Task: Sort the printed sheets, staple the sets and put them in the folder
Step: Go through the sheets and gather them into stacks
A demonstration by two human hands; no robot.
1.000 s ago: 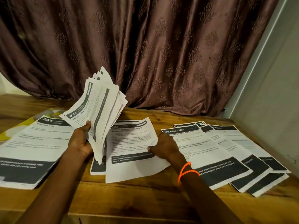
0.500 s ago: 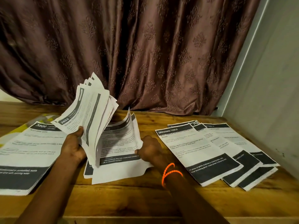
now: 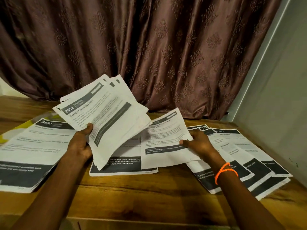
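Observation:
My left hand [image 3: 81, 143] grips a fanned bundle of printed sheets [image 3: 106, 117], raised above the table, its top page headed "2652". My right hand [image 3: 199, 143] pinches the right edge of a single sheet [image 3: 162, 140] and holds it lifted over the middle pile [image 3: 123, 165]. A thick stack headed "3800" [image 3: 31, 151] lies at the left. Several overlapping sheets [image 3: 245, 156] are spread on the right, partly under my right wrist. A yellow folder corner [image 3: 10, 133] pokes out behind the left stack.
The wooden table [image 3: 149, 196] has bare room along its front edge. A brown patterned curtain [image 3: 149, 47] hangs behind it. A grey wall [image 3: 282, 105] closes the right side, close to the spread sheets.
My right hand has lifted one sheet off the middle pile and carried it to the right. The bundle in my left hand has tilted flatter, so its top page faces me.

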